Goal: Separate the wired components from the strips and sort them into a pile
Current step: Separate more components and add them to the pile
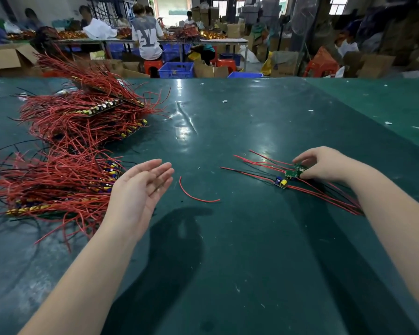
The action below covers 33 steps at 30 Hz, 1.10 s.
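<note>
Components [291, 175] lie under the right hand [324, 164], fingers pinching one; left hand [140, 189] open, empty; trailing wires may snag and scatter the pile.

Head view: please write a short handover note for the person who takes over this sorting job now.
Left hand: open, palm up, holds nothing.
Right hand: fingers pinch a small green board at the sorted pile.
Sorted pile: only a few wired components, on the right of the green table.
Unseparated strips: large heap on the left.
One loose red wire lies in the middle.
Left: nearly all strips.
</note>
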Motion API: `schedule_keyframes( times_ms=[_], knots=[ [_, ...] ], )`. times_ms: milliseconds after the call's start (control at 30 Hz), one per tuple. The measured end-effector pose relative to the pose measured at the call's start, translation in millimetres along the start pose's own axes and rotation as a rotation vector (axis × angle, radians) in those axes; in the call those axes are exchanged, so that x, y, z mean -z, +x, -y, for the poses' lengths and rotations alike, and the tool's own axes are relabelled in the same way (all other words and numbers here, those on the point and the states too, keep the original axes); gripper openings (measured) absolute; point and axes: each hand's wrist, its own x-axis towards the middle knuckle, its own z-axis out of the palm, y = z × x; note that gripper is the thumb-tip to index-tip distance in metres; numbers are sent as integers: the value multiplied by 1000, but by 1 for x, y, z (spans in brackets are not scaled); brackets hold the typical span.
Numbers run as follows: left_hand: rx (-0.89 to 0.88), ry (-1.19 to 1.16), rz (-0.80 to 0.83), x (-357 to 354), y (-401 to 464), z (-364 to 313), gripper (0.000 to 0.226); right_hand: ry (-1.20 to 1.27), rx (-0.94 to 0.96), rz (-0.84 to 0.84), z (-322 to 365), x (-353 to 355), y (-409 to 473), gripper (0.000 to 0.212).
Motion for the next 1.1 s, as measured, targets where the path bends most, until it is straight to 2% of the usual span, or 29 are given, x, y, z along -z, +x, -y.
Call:
schedule_keyframes(
  times_ms=[167,500,567,667,933,1033,1100],
  knots=[
    [9,13,-8,-3,-3,-1,32,-138,9,-60,0,-4,7,40],
    [12,87,3,-4,-2,4,34,-119,264,-512,61,-1,52,41],
    [-4,171,-4,-4,-3,4,37,-180,308,-510,74,-11,67,41],
    [-41,297,-22,-3,-4,6,40,-288,278,-502,89,-26,85,42],
    [-20,285,-23,-4,-3,8,39,53,334,-390,112,-56,94,47],
    [-17,268,-24,-2,-1,8,40,28,249,-356,109,-49,85,45],
    [-12,263,-21,-1,0,7,41,-77,212,-229,103,-35,72,39]
  ],
)
